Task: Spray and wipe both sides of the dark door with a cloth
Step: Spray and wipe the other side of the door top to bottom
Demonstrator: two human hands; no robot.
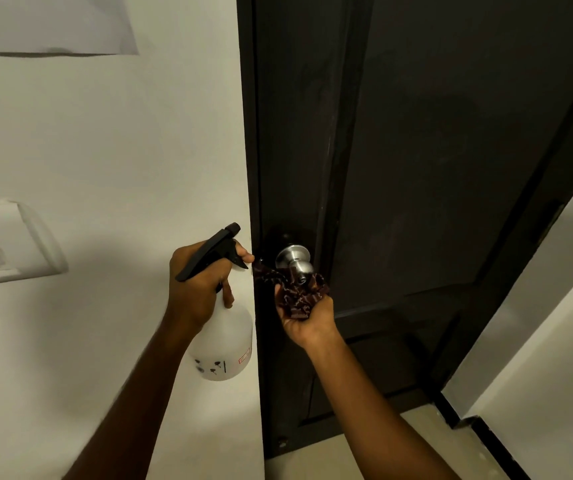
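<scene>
Hands full: left hand [198, 285] grips the spray bottle [224, 341] aimed right at the door [416, 168], right hand [307, 322], nearer, clutches my cloth [299, 296] just under the knob [293, 259].

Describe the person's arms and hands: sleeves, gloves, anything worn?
Both are bare. The left forearm and right forearm show no sleeve down to the frame's bottom edge. The left hand and right hand wear no gloves. No watch, band or ring is visible, though some right fingers are partly hidden.
</scene>
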